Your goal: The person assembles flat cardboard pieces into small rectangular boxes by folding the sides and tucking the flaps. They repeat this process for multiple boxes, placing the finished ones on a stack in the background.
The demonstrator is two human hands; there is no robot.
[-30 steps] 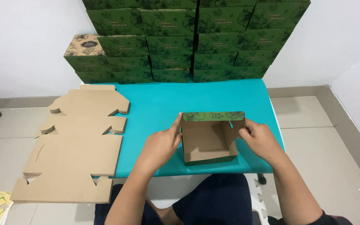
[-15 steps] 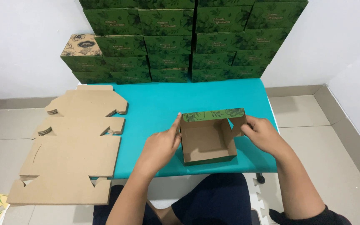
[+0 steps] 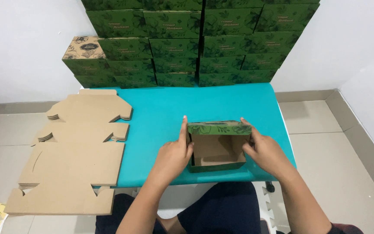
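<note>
Bare forearms, no sleeves in view; left hand (image 3: pixel 172 157), right hand (image 3: pixel 265 152) ungloved; dark navy trousers

One open box (image 3: pixel 217 147), two hands (image 3: pixel 172 157), three stacks of flat cardboard blanks (image 3: pixel 72 167), one teal table (image 3: pixel 161 108)

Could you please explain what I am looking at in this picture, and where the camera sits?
There is no machine here: a person works with two bare hands, and the camera sits on their head, looking down. The left hand and the right hand press against the two sides of a small open cardboard box, green outside and brown inside. It rests on a turquoise table. To the left lies a stack of flat, unfolded cardboard sheets. Against the white wall behind stands a pile of finished green boxes, with one brown-topped box at its left end.
</note>
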